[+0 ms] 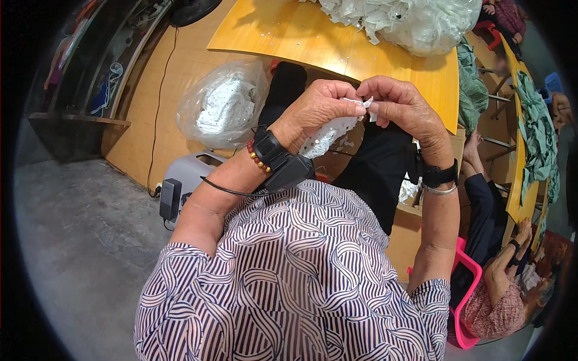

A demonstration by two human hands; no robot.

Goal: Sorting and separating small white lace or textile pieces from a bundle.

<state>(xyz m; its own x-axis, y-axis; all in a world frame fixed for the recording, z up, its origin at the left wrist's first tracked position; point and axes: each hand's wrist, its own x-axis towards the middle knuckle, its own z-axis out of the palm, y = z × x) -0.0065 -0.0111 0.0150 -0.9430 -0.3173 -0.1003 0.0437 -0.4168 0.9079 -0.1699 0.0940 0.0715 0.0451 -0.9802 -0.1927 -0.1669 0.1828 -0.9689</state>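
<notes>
My left hand [319,111] and my right hand [404,108] meet above my lap, near the edge of the table. Both are closed, thumbs and fingertips pinching a small white piece [372,112] that looks like thin cloth or paper. White sheet material with small dark spots or holes [330,133] shows below my left hand. My fingers partly hide it, and I cannot tell whether it joins the pinched piece. My left wrist carries a black strap with a beaded bracelet, and my right wrist a black strap and a metal bangle.
The yellow table [289,33] bears a clear plastic bag [433,27] of white scraps. Another bag [223,105] of spotted white pieces lies to the left, near a grey case [195,174]. At the right, a person [497,301] sits on a pink chair [466,328] beside green cloth [539,138].
</notes>
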